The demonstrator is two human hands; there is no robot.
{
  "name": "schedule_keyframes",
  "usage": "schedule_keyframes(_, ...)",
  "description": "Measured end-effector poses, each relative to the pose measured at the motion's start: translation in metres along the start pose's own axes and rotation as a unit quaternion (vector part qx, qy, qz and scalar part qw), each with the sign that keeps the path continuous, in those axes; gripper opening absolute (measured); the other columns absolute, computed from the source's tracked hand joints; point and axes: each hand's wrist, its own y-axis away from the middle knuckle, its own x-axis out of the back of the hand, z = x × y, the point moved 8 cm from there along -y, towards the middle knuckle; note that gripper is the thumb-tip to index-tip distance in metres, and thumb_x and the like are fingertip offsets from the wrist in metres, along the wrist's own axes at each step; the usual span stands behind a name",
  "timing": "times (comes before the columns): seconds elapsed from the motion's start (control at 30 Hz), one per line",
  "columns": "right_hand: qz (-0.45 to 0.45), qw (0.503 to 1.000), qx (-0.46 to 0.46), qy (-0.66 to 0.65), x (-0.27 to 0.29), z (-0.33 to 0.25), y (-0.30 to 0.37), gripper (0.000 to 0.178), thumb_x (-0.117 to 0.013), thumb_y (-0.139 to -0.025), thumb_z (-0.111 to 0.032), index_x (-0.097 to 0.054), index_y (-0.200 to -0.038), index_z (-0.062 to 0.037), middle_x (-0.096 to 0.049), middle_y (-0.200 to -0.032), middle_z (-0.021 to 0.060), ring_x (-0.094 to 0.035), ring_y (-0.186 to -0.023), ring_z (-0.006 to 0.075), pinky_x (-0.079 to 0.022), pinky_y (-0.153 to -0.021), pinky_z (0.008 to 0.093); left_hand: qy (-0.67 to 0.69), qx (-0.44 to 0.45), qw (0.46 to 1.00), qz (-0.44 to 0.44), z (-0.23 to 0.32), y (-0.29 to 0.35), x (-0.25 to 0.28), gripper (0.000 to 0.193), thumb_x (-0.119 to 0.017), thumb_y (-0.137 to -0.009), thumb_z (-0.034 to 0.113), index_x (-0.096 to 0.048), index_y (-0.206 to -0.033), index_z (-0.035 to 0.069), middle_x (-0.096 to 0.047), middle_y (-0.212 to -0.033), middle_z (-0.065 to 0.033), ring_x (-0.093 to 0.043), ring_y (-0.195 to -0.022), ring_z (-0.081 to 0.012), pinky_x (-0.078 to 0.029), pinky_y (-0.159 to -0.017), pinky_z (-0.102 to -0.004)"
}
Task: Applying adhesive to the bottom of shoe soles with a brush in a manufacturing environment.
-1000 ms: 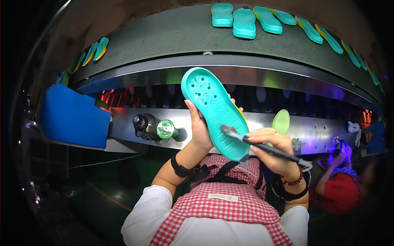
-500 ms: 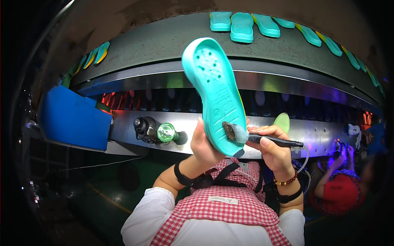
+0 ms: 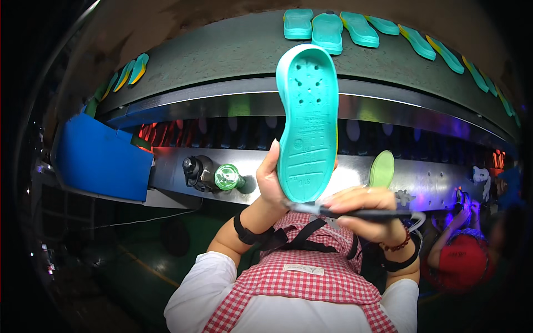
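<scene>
The left hand [image 3: 270,180] holds a teal sole [image 3: 307,125] upright in front of the person, heel down and toe up, its underside with small holes and ridges facing the camera. The grip is pinching the sole at the heel edge, thumb on the left rim, fingers hidden behind it. The right hand [image 3: 366,213] is pressed together around a dark brush [image 3: 361,212], which lies level, its tip touching the sole's heel from below. A beaded bracelet [image 3: 401,244] and a dark band sit on the right wrist; a black band [image 3: 244,230] sits on the left.

Behind the sole runs a curved grey conveyor [image 3: 222,61] carrying more soles [image 3: 327,30] in teal and yellow-green, lying flat in a row. Below it is a shiny metal rail [image 3: 166,169] with a green knob [image 3: 226,177] and a black fitting beside it. A blue box [image 3: 100,161] hangs at the left. A pale green sole [image 3: 382,169] stands against the rail to the right. Low at the right, another person in a red cap [image 3: 461,266] is at work.
</scene>
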Motion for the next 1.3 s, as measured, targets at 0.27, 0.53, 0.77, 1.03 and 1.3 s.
schedule_keyframes(0.27, -0.035, 0.995, 0.035, 0.082, 0.008, -0.004, -0.005, 0.020, -0.065, -0.063, 0.006, -0.063, -0.082, 0.0012, -0.065, -0.084, 0.0147, -0.063, -0.083, 0.0261, -0.049, -0.076, 0.0338, -0.114, 0.007, 0.987, 0.114, 0.005, 0.002, 0.021, 0.069, -0.025, -0.087, 0.054, -0.033, -0.130, 0.000, -0.045, -0.123, -0.0225, -0.051, -0.106, -0.0359, -0.040, -0.092, -0.0456)
schedule_keyframes(0.53, -0.124, 0.990, 0.039, 0.048, -0.008, -0.013, 0.007, 0.020, -0.068, -0.066, 0.002, -0.064, -0.086, -0.0029, -0.065, -0.089, 0.0112, -0.063, -0.083, 0.0244, -0.050, -0.074, 0.0317, -0.009, 0.192, 0.977, 0.096, -0.010, 0.002, 0.020, 0.054, -0.031, -0.092, 0.040, -0.043, -0.122, -0.003, -0.053, -0.115, -0.0189, -0.057, -0.101, -0.0277, -0.045, -0.089, -0.0398)
schedule_keyframes(0.77, -0.266, 0.955, -0.059, 0.116, -0.009, 0.007, 0.012, 0.021, -0.064, -0.070, 0.001, -0.065, -0.090, -0.0049, -0.065, -0.096, 0.0104, -0.062, -0.091, 0.0254, -0.050, -0.078, 0.0320, -0.150, 0.316, 0.930, 0.113, -0.029, 0.020, 0.024, 0.044, -0.043, -0.091, 0.031, -0.047, -0.119, -0.004, -0.059, -0.103, -0.0149, -0.061, -0.088, -0.0204, -0.051, -0.078, -0.0331)
schedule_keyframes(1.03, -0.301, 0.934, -0.051, 0.184, -0.006, 0.013, 0.022, 0.025, -0.061, -0.069, -0.001, -0.064, -0.093, -0.0066, -0.064, -0.099, 0.0082, -0.061, -0.091, 0.0250, -0.048, -0.077, 0.0330, -0.209, 0.392, 0.888, 0.119, -0.030, 0.029, 0.036, 0.041, -0.047, -0.090, 0.030, -0.051, -0.115, -0.003, -0.059, -0.102, -0.0152, -0.061, -0.085, -0.0188, -0.053, -0.068, -0.0291)
schedule_keyframes(1.3, -0.304, 0.917, -0.096, 0.241, 0.003, 0.023, 0.026, 0.026, -0.059, -0.068, 0.001, -0.064, -0.093, -0.0051, -0.063, -0.101, 0.0105, -0.061, -0.092, 0.0267, -0.049, -0.077, 0.0324, -0.233, 0.374, 0.884, 0.157, -0.013, 0.031, 0.047, 0.042, -0.049, -0.089, 0.032, -0.052, -0.115, -0.001, -0.060, -0.097, -0.0128, -0.062, -0.078, -0.0168, -0.054, -0.064, -0.0278)
